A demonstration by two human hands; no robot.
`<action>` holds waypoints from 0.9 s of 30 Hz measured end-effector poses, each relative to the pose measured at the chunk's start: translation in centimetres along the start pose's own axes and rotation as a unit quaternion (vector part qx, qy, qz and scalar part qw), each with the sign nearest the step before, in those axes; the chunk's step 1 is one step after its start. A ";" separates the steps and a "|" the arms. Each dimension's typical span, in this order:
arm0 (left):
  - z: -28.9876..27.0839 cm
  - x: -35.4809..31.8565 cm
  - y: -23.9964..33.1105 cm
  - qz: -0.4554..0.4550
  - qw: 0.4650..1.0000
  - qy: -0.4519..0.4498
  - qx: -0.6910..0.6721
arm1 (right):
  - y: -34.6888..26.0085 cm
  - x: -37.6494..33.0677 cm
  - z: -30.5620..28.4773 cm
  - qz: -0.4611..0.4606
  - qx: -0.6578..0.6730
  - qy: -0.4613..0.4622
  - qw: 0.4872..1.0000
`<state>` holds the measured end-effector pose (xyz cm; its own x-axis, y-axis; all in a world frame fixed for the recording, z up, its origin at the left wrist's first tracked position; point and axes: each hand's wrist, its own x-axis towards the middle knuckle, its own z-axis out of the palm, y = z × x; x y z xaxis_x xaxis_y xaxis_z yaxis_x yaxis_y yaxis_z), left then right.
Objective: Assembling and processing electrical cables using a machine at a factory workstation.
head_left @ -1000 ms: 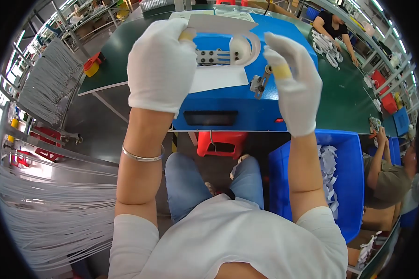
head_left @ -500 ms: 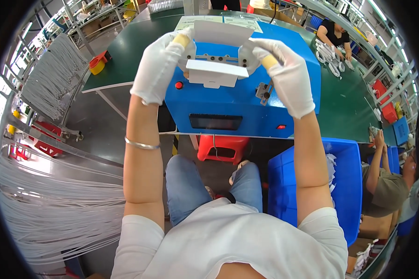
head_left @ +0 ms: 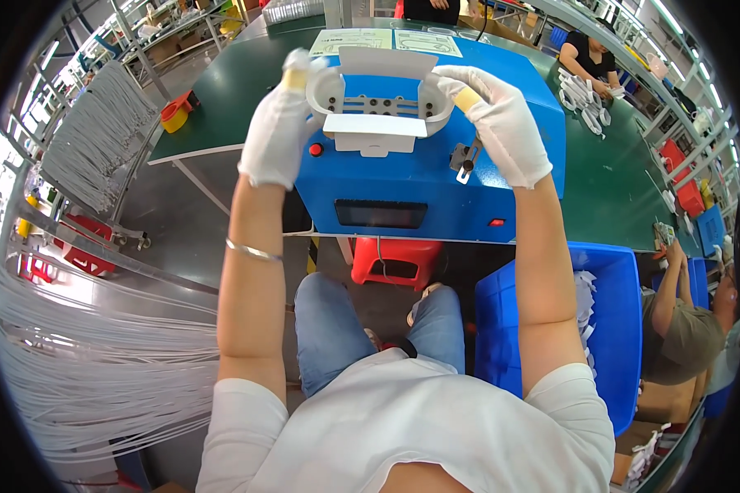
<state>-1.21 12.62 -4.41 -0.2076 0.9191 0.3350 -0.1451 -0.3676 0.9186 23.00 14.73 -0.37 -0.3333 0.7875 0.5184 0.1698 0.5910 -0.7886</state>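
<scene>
In front of me a blue benchtop machine [head_left: 460, 201] carries a metal fixture with a white curved band [head_left: 441, 115] around its ends. A white flap [head_left: 386, 62] stands up behind the fixture and another white flap [head_left: 376, 126] projects in front. My right hand [head_left: 506, 123], in a white glove with a yellow finger cover, pinches the band's upper right end. At the left end is my gloved left hand [head_left: 273, 131]; its raised fingertips are smeared by motion, and whether they touch the band is unclear.
A blue bin [head_left: 489, 329] with white pieces stands by my right forearm. A red stool [head_left: 395, 261] sits under the green table [head_left: 222, 107]. Bundled white strips [head_left: 115, 361] hang at left. Two people work at right, one near a pile of white parts [head_left: 584, 103].
My left hand has shifted left and its fingertips have come up from the band's left end. My right hand has moved slightly left. More of the fixture and band shows between them.
</scene>
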 end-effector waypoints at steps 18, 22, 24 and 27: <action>4.0 -6.8 -3.6 -0.144 0.969 0.011 -0.199 | 0.4 3.6 0.9 -0.204 -0.231 -0.011 0.951; 5.3 -9.0 -4.2 -0.169 0.975 -0.056 -0.132 | 4.1 1.1 -6.7 -0.218 -0.142 0.203 0.944; 6.6 -10.6 -4.5 -0.217 0.966 -0.140 -0.022 | 8.9 -1.0 -11.6 -0.116 -0.192 0.341 0.913; 9.0 -13.1 -7.5 -0.282 0.916 -0.283 0.043 | 18.3 -6.4 -17.3 0.077 -0.025 0.486 0.870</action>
<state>11.32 4.63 -13.76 0.4152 0.8945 -0.1657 0.0077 0.1786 0.9839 44.25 23.48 -12.40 0.6348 0.6192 0.4621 0.1921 0.4528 -0.8707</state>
